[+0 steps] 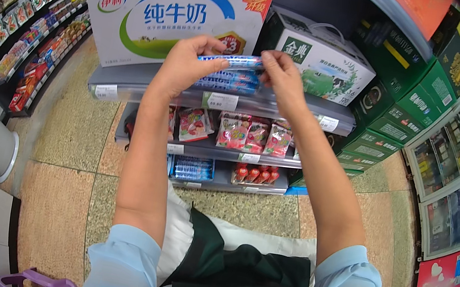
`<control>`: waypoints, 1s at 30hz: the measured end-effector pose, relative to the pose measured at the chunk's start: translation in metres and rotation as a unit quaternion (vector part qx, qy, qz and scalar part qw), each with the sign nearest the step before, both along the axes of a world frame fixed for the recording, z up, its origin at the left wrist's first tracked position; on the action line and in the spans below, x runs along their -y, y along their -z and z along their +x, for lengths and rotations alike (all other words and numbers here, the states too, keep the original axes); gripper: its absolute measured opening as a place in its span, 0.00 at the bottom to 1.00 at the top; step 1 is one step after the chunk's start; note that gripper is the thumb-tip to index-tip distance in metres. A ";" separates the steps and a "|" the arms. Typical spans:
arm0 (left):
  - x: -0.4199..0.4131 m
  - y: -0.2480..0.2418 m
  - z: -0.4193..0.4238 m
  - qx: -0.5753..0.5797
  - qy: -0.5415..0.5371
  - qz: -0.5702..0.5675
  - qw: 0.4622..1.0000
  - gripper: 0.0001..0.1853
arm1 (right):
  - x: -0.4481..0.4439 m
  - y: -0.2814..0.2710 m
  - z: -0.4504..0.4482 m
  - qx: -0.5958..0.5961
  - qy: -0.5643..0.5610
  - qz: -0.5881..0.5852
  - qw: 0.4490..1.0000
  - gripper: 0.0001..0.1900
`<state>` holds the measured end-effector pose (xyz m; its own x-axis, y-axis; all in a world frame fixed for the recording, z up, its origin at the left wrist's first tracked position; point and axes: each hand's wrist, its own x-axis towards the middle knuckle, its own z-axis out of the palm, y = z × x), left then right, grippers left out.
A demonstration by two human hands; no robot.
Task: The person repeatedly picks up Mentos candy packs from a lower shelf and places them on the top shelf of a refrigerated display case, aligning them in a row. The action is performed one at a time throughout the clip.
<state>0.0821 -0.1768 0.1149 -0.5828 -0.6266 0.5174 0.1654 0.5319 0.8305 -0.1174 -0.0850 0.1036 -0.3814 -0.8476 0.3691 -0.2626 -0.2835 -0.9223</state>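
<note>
Between my two hands, level above the upper shelf, is a blue Mentos candy roll (243, 62). My left hand (195, 62) grips its left end with thumb and fingers. The fingertips of my right hand (281, 77) pinch its right end. Just below it, more Mentos rolls (232, 81) lie stacked on the shelf (131, 81), partly hidden by my hands. Behind my left hand stands a large white milk carton case (117, 29); a smaller white and green milk case (337, 77) stands behind my right.
Pink candy bags (232, 132) fill the middle shelf. Lower down are a blue Mentos box (192, 168) and red-capped items (254, 175). Green boxes (392, 116) are stacked at the right, near a glass-fronted cabinet (451, 157). Snack racks (31, 33) stand left, a purple plastic object (35, 282) bottom left.
</note>
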 end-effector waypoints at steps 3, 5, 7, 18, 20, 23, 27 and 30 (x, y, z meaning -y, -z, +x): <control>0.013 0.009 -0.003 -0.045 -0.060 0.011 0.997 0.18 | 0.020 0.007 0.005 0.045 -0.006 -0.033 0.998 0.15; 0.019 0.015 -0.007 -0.093 -0.115 -0.010 0.989 0.16 | 0.033 0.013 0.003 -0.007 0.009 -0.057 0.998 0.13; 0.032 0.025 -0.020 -0.127 -0.158 -0.018 0.979 0.13 | 0.040 0.020 -0.004 -0.024 0.040 -0.075 0.996 0.13; 0.058 0.060 -0.023 -0.107 -0.273 -0.007 0.956 0.09 | 0.043 0.039 0.012 -0.259 0.203 -0.070 0.942 0.10; 0.063 0.061 -0.021 -0.078 -0.296 -0.027 0.952 0.10 | 0.046 0.039 0.017 -0.287 0.232 -0.091 0.925 0.09; 0.054 0.055 -0.023 -0.021 -0.343 -0.047 0.938 0.11 | 0.047 0.041 0.017 -0.325 0.261 -0.109 0.903 0.08; 0.049 0.050 -0.026 0.022 -0.392 -0.088 0.916 0.11 | 0.048 0.043 0.018 -0.368 0.288 -0.133 0.874 0.06; 0.043 0.047 -0.039 0.038 -0.394 -0.118 0.911 0.11 | 0.049 0.042 0.020 -0.415 0.301 -0.201 0.835 0.05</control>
